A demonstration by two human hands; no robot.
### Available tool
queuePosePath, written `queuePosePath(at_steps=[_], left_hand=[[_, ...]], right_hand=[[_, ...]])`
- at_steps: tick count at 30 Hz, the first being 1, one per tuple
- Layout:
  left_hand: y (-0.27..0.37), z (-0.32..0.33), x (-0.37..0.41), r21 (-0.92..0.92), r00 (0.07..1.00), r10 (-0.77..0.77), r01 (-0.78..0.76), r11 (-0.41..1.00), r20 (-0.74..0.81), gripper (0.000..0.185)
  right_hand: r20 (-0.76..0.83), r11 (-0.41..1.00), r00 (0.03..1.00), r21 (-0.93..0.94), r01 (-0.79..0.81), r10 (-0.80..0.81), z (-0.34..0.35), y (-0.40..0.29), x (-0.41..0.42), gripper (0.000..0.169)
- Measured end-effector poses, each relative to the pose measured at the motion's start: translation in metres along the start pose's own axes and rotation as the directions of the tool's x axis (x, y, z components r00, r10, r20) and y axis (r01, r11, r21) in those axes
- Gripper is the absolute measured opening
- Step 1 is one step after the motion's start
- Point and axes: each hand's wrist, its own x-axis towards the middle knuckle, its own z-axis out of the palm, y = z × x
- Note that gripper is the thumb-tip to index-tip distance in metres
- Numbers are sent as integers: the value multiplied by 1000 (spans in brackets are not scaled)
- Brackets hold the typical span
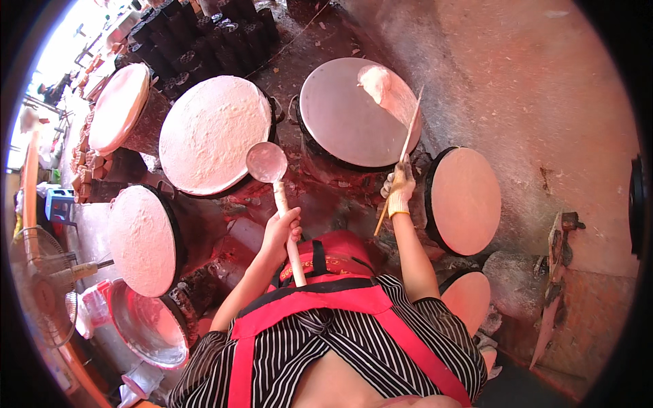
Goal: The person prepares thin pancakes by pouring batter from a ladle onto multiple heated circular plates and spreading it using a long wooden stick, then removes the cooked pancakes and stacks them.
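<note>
My bare left hand (281, 235) grips the pale wooden handle of a ladle (266, 162). The ladle's round bowl hangs by the near edge of a round griddle (214, 130) coated with a bumpy white layer. In a knitted work glove, my right hand (400, 187) holds a long thin stick (412, 125). Its far part crosses the right edge of another round griddle (347, 115), whose grey surface is mostly bare. A bunched, pale, dough-like sheet (376, 85) lies at that griddle's far right; whether the stick touches it, I cannot tell.
More round griddles surround me: one smooth and pale (466, 201) at right, white-coated ones (143, 239) at left. Black honeycomb briquettes (204, 43) are stacked behind. A batter-smeared basin (148, 324), a blue stool (60, 205) and a fan (43, 285) stand left.
</note>
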Motion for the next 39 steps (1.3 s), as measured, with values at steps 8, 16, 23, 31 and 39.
queuePosePath(at_steps=[8,16,23,31,39], left_hand=[[-7,-15,-8,-126,993,80,-90,988,-84,12],[-49,-15,5,-430,974,37,-133,893,-224,11],[-90,21,8,-396,918,46,-215,893,-395,17],[-114,45,-8,-447,888,-19,-212,869,-459,19],[-100,69,-30,-451,831,6,-308,837,-556,15]], right_hand=[[-80,888,987,-452,86,-136,108,1,15,19],[63,728,990,-684,-49,126,56,-88,-9,28],[100,640,989,-768,4,113,50,-96,51,41],[265,537,807,-840,-77,529,33,-168,30,39],[155,553,941,-832,-41,303,48,-141,124,36]])
